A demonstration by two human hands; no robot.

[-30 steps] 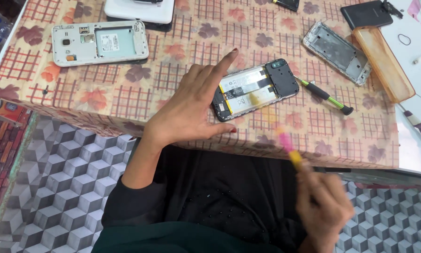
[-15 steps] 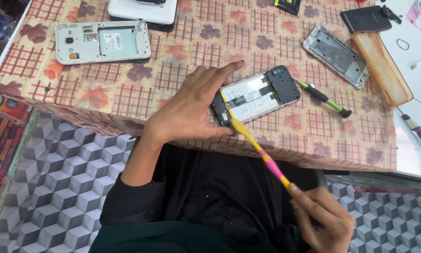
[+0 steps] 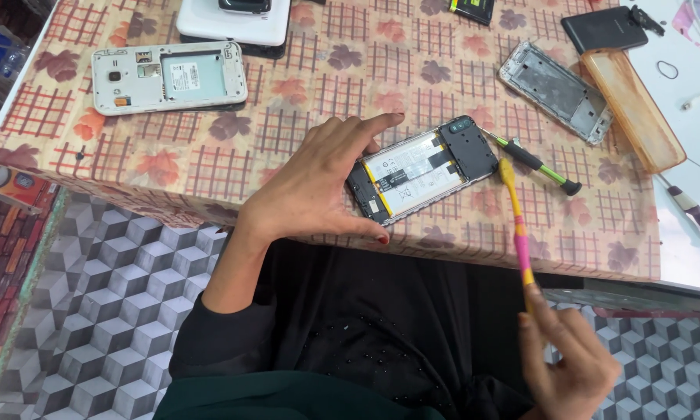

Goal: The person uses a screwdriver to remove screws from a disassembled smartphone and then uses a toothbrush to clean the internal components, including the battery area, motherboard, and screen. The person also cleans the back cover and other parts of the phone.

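My left hand (image 3: 319,183) grips the near end of an opened black phone (image 3: 428,167) lying on the patterned table (image 3: 303,101), its white battery and black camera plate exposed. Fingers arch over the phone's left end, thumb at its near edge. My right hand (image 3: 568,358) is low, off the table's front edge, holding the handle of a yellow and pink toothbrush (image 3: 517,222). The brush head points up and hovers just right of the phone's camera end, beside a green and black screwdriver (image 3: 533,163).
A white open phone back (image 3: 167,78) lies far left, a white device (image 3: 233,19) at the top, a grey phone frame (image 3: 556,89) and an orange case (image 3: 630,109) at right. A dark phone (image 3: 603,27) and another screwdriver (image 3: 692,211) sit on the white surface.
My right hand swung the toothbrush from over the phone's battery to the right, its head now beside the camera end. My left hand kept hold of the phone.
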